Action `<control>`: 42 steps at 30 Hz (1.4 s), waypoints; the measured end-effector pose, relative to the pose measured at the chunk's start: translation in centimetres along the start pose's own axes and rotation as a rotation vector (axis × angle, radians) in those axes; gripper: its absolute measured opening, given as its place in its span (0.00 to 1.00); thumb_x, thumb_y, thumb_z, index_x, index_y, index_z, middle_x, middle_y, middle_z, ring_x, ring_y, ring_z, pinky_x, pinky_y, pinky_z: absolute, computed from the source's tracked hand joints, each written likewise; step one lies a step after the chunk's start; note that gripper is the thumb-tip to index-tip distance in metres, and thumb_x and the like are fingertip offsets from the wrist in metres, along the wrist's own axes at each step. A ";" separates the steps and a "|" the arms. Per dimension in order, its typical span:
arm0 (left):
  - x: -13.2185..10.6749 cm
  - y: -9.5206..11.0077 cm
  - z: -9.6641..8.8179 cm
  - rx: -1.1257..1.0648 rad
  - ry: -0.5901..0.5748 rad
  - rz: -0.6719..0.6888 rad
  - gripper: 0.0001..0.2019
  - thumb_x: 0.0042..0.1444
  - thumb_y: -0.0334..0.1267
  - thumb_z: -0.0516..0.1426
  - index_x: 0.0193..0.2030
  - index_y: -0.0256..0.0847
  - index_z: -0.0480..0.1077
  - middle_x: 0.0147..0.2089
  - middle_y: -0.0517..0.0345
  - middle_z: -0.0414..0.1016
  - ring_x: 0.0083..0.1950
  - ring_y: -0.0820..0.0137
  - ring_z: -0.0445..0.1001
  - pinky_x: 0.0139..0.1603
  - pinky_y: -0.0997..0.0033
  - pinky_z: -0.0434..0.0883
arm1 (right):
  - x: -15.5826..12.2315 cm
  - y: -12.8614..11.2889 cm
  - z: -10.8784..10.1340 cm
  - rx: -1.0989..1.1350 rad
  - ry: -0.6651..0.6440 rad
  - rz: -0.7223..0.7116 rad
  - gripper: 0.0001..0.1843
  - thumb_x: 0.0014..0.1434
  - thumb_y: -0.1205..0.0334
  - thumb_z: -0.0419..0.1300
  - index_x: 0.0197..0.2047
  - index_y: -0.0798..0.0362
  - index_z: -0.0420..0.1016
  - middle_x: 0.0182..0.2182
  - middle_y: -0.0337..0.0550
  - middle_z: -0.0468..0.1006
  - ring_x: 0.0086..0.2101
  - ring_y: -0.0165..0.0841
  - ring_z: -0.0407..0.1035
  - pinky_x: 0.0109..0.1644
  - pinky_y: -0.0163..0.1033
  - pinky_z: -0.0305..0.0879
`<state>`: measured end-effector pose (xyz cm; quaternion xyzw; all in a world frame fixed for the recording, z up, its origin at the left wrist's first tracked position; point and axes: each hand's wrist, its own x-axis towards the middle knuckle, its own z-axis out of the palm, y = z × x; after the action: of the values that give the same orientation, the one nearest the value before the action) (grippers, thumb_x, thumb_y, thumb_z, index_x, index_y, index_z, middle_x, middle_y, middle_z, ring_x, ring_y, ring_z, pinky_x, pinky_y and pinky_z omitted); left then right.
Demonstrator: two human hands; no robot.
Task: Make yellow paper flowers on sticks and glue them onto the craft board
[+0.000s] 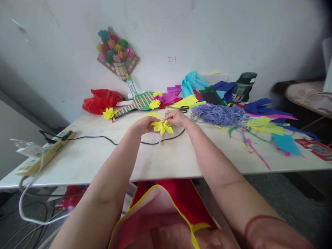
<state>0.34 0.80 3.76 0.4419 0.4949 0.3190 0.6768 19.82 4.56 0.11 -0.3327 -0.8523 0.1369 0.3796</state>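
Note:
Both of my hands meet over the middle of the white table (160, 155). My left hand (143, 124) is closed, pinching a yellow paper flower (162, 127) from the left. My right hand (176, 117) is closed too, gripping the same flower from the right with bent fingers. The petals spread out below my fingers. A black cable (103, 138) runs across the table just under the flower.
A power strip (44, 154) lies at the left edge. Behind are a red plastic bag (101, 100), a striped paddle (135, 103) with paper flowers, scissors (183, 109), purple yarn (220, 114), coloured paper scraps (267, 124) and a dark green bottle (242, 87). A flower basket (116, 52) hangs on the wall.

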 end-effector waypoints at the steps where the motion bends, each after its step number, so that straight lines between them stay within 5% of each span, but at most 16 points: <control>1: -0.1 -0.2 -0.1 -0.039 0.013 0.012 0.05 0.50 0.29 0.56 0.34 0.32 0.73 0.32 0.46 0.79 0.30 0.64 0.78 0.34 0.61 0.78 | 0.0 0.1 0.1 0.004 0.009 -0.003 0.13 0.47 0.73 0.59 0.32 0.53 0.85 0.32 0.41 0.80 0.33 0.30 0.73 0.36 0.32 0.63; 12: 0.8 -4.1 -1.0 -0.246 -0.205 0.315 0.15 0.43 0.25 0.60 0.41 0.32 0.74 0.40 0.46 0.80 0.46 0.57 0.78 0.48 0.59 0.76 | 0.1 0.3 0.3 -0.018 0.122 0.015 0.14 0.46 0.74 0.59 0.29 0.50 0.84 0.30 0.39 0.80 0.33 0.31 0.73 0.37 0.34 0.64; 26: 0.3 -4.1 0.1 -0.581 -0.036 0.236 0.13 0.52 0.27 0.55 0.46 0.34 0.71 0.39 0.50 0.79 0.42 0.62 0.79 0.44 0.58 0.78 | 0.3 0.4 0.6 0.027 0.162 -0.034 0.14 0.46 0.73 0.59 0.29 0.49 0.84 0.30 0.38 0.81 0.32 0.30 0.73 0.37 0.33 0.65; 33: 0.4 -3.8 0.7 -0.521 0.057 0.239 0.05 0.59 0.32 0.56 0.39 0.34 0.72 0.37 0.51 0.78 0.36 0.66 0.78 0.37 0.65 0.78 | 0.4 0.1 1.0 -0.067 0.174 -0.012 0.14 0.45 0.73 0.58 0.29 0.50 0.84 0.30 0.39 0.80 0.32 0.30 0.73 0.36 0.33 0.64; 42: 1.1 -4.8 0.2 -0.371 0.059 0.378 0.03 0.54 0.30 0.59 0.33 0.32 0.73 0.31 0.53 0.77 0.30 0.69 0.76 0.34 0.68 0.77 | 0.0 -1.1 1.3 -0.124 0.136 0.060 0.14 0.47 0.72 0.58 0.30 0.49 0.84 0.33 0.40 0.81 0.34 0.31 0.72 0.39 0.34 0.65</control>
<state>0.85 -0.30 -1.02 0.3854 0.3563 0.5376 0.6600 18.33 3.77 -0.27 -0.3895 -0.8211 0.0723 0.4109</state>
